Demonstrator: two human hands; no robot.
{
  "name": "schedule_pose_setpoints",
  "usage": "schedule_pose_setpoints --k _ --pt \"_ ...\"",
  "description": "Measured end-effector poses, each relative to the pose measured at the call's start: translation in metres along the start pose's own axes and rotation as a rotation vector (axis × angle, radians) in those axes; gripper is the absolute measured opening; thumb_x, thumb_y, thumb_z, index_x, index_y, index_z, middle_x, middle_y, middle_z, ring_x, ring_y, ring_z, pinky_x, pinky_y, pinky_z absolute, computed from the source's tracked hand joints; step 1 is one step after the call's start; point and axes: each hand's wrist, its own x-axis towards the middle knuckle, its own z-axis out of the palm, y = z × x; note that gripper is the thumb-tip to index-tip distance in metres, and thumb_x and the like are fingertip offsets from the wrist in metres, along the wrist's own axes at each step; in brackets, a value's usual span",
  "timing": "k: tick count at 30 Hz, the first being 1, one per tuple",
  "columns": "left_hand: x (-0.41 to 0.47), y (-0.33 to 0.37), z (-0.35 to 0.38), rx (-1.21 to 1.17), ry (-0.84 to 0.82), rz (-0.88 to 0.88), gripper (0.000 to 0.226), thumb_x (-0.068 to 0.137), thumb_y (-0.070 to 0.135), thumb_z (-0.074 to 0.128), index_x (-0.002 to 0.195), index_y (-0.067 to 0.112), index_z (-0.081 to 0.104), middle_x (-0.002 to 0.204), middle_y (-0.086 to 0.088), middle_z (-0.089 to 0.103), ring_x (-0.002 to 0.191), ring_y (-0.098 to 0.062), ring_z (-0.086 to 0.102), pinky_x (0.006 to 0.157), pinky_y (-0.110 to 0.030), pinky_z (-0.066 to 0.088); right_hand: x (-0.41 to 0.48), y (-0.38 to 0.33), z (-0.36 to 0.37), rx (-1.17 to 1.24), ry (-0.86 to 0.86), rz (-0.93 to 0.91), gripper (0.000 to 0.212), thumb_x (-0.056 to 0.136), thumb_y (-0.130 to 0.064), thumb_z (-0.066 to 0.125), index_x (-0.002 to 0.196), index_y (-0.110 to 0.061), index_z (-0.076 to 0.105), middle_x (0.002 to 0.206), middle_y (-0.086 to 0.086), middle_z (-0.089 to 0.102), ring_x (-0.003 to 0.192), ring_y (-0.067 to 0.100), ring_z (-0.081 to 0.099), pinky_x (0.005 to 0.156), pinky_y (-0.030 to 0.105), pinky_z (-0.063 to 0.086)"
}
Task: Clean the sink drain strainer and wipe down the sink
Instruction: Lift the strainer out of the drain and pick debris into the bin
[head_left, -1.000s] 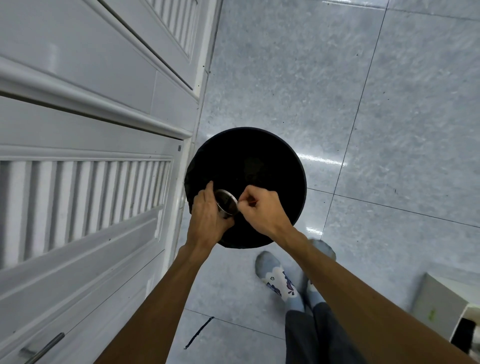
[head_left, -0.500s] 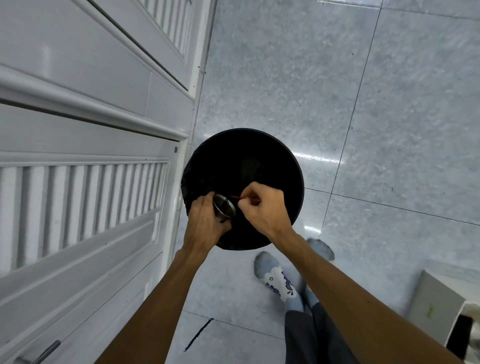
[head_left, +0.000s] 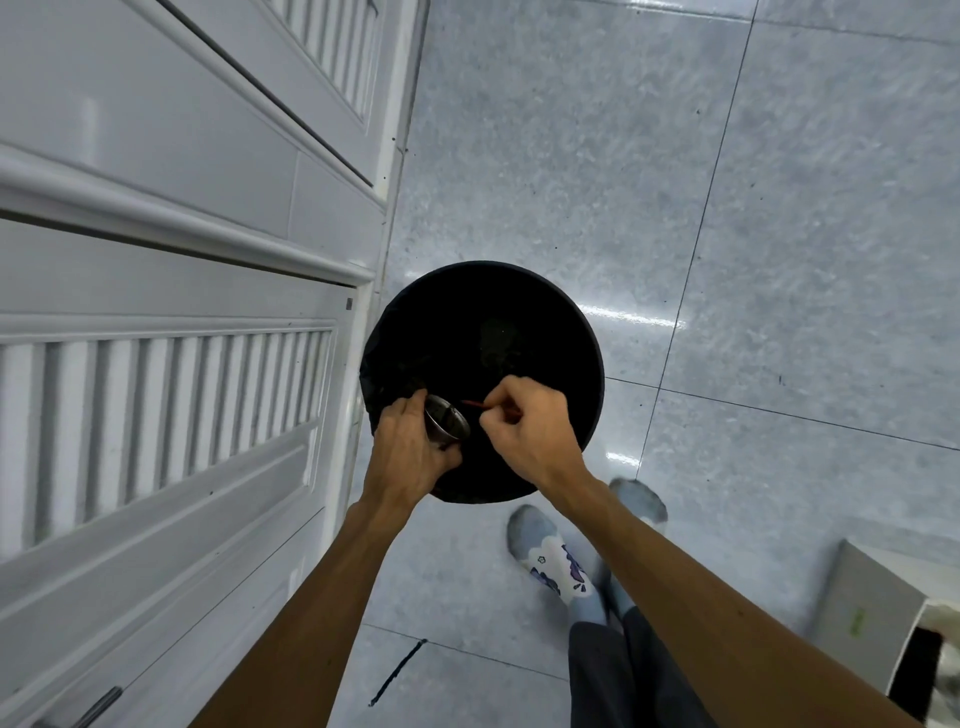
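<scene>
Standing over the black bin (head_left: 589, 338) on the tiled floor, the person is holding the sink strainer (head_left: 448, 419) just above its dark lined opening, near the rim closest to them. The left hand (head_left: 410, 449) is gripping the small metal cup from the side, fingers curled round its wall, with the open mouth tipping toward the other hand. The right hand (head_left: 524, 428) is bunching its fingers together and pinching a thin red sliver (head_left: 472, 402), whose free end is pointing at the strainer's rim; I cannot tell whether it is a pick or a scrap of waste. To my eye the job is sitting in its early part: the strainer is already out of the drain and is being cleared over the bin, while rinsing it, putting it back and wiping the sink are all looking undone, and no sink is showing from here. As for writing, a small tag on the edge of the white cabinet door (head_left: 349, 304) and a green mark on the cardboard box (head_left: 857, 621) are both proving too small to read.
</scene>
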Motion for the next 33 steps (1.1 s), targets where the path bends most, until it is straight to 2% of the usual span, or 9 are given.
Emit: schedule_pose_setpoints --k 4,8,12,16,20,24,25,28,33 --pt "0.002 0.000 -0.002 0.001 -0.015 0.008 0.083 0.066 0.028 0.088 0.137 0.007 0.052 0.120 -0.014 0.061 0.113 -0.029 0.058 0.096 -0.035 0.048 -0.001 0.000 -0.001 -0.042 -0.202 0.008 0.008 0.083 -0.006 0.062 0.080 -0.012 0.068 0.076 -0.003 0.067 0.066 0.006 0.061 0.063 0.011 0.044" --pt "0.003 0.003 -0.004 0.000 -0.012 0.012 0.081 0.065 0.028 0.088 0.135 0.007 0.053 0.118 -0.013 0.061 0.111 -0.029 0.059 0.097 -0.038 0.051 -0.002 0.000 -0.003 0.012 0.020 0.001 0.008 0.083 -0.004 0.062 0.082 -0.009 0.068 0.076 -0.003 0.065 0.065 0.004 0.059 0.062 0.008 0.045" --pt "0.002 0.003 -0.004 0.004 -0.031 0.019 0.083 0.065 0.029 0.088 0.137 0.007 0.052 0.121 -0.014 0.061 0.114 -0.030 0.058 0.098 -0.043 0.051 0.000 -0.001 -0.001 -0.017 -0.242 0.031 0.009 0.083 -0.006 0.063 0.082 -0.013 0.070 0.078 -0.002 0.068 0.069 0.007 0.063 0.064 0.013 0.047" --pt "-0.001 0.004 -0.005 0.006 -0.028 0.024 0.078 0.065 0.029 0.087 0.132 0.007 0.055 0.116 -0.013 0.062 0.110 -0.030 0.059 0.096 -0.044 0.052 0.002 0.001 -0.001 0.041 0.002 0.055 0.010 0.083 -0.005 0.061 0.081 -0.012 0.068 0.074 -0.004 0.067 0.066 0.006 0.062 0.061 0.009 0.047" --pt "0.000 0.005 -0.006 0.023 -0.036 0.021 0.076 0.065 0.030 0.087 0.131 0.006 0.056 0.115 -0.014 0.063 0.108 -0.031 0.060 0.096 -0.046 0.052 0.004 0.000 0.002 -0.014 -0.205 0.051 0.008 0.083 -0.008 0.063 0.079 -0.013 0.069 0.073 -0.003 0.067 0.064 0.007 0.062 0.060 0.012 0.046" --pt "0.000 0.007 -0.005 0.016 -0.027 0.030 0.069 0.065 0.028 0.088 0.124 0.006 0.060 0.109 -0.013 0.064 0.102 -0.030 0.062 0.092 -0.042 0.054 0.005 0.000 -0.001 0.080 0.051 0.062 0.010 0.082 -0.007 0.062 0.077 -0.014 0.068 0.070 -0.006 0.066 0.069 0.004 0.062 0.062 0.008 0.047" --pt "0.000 0.008 -0.005 0.015 -0.029 0.026 0.069 0.065 0.028 0.088 0.124 0.006 0.060 0.109 -0.013 0.064 0.102 -0.029 0.062 0.092 -0.041 0.054 0.006 -0.001 -0.002 0.099 0.029 0.055 0.010 0.081 -0.008 0.062 0.076 -0.015 0.068 0.069 -0.007 0.066 0.068 0.003 0.063 0.062 0.008 0.048" --pt "0.000 0.008 -0.005 0.019 -0.037 0.028 0.068 0.065 0.026 0.087 0.124 0.006 0.060 0.108 -0.013 0.064 0.101 -0.030 0.062 0.090 -0.040 0.054 0.006 0.000 0.001 -0.002 -0.256 0.070 0.010 0.085 -0.009 0.062 0.082 -0.013 0.070 0.075 -0.004 0.068 0.066 0.006 0.062 0.063 0.014 0.047" --pt "-0.005 0.010 -0.007 0.016 -0.042 0.003 0.070 0.066 0.027 0.088 0.126 0.007 0.059 0.113 -0.013 0.064 0.105 -0.030 0.061 0.094 -0.041 0.053 0.007 -0.002 -0.001 0.100 -0.014 0.118 0.014 0.085 -0.006 0.061 0.078 -0.017 0.067 0.072 -0.008 0.067 0.070 0.000 0.063 0.062 0.005 0.046"
